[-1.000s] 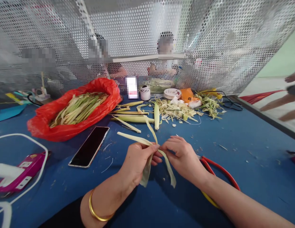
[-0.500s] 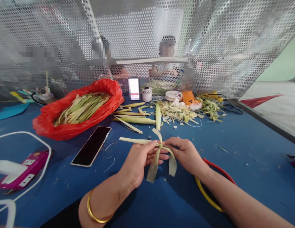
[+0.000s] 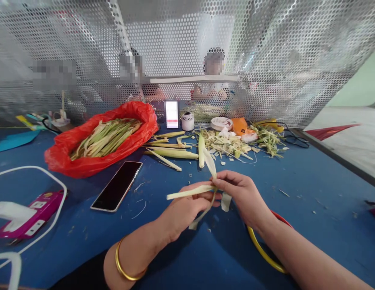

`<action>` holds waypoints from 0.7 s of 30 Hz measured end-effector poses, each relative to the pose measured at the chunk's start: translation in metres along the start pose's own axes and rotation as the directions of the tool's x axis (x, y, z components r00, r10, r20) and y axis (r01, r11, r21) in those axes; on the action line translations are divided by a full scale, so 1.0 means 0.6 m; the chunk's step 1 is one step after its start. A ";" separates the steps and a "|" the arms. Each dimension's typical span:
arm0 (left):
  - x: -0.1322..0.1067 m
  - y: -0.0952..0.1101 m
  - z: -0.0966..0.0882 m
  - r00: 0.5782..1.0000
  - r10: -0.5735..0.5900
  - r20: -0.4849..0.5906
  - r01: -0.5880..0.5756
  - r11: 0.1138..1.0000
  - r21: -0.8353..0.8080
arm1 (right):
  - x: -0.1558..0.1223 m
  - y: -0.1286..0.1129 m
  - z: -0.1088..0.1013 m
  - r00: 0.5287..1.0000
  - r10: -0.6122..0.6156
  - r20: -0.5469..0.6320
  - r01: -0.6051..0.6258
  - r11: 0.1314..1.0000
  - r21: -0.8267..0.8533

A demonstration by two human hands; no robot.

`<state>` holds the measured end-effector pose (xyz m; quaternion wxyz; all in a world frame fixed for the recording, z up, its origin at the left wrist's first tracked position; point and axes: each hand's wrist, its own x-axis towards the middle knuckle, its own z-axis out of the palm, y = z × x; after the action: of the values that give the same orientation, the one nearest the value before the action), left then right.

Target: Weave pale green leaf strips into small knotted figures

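Note:
Just above the blue table, my right hand (image 3: pixel 236 191) pinches the middle of pale green leaf strips (image 3: pixel 189 191), which are joined at a small crossing. My left hand (image 3: pixel 187 209) curls beneath that crossing, closed on the strips with its thumb alongside one that hangs down. One strip points left over my left hand, another rises away from me, and short ends hang below. Fingers partly hide the crossing. A loose pale green leaf piece (image 3: pixel 201 151) lies just beyond my hands, its near end close to the rising strip.
A red plastic bag (image 3: pixel 81 171) full of long leaves stands at back left, a phone (image 3: pixel 116 186) before it. Leaf scraps (image 3: pixel 219 141), a jar (image 3: pixel 188 121) and a tape roll (image 3: pixel 221 123) lie behind. A purple power strip (image 3: pixel 33 213) is left. A perforated screen (image 3: pixel 175 44) separates co-workers.
Both hands have shifted slightly right. My left hand has rolled over so its back shows more, and the strips have turned. My right thumb and fingers now pinch the crossing.

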<state>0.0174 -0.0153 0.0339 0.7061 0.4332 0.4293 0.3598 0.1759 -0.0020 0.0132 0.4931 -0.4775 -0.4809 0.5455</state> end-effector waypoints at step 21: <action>0.013 0.003 -0.025 0.998 -0.021 0.064 0.013 0.992 0.125 | -0.007 -0.009 0.003 0.977 -0.196 0.089 0.200 0.979 -0.037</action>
<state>0.0067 -0.0031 0.0294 0.6944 0.4841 0.4313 0.3121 0.1748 -0.0061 0.0189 0.5133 -0.4148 -0.5588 0.5022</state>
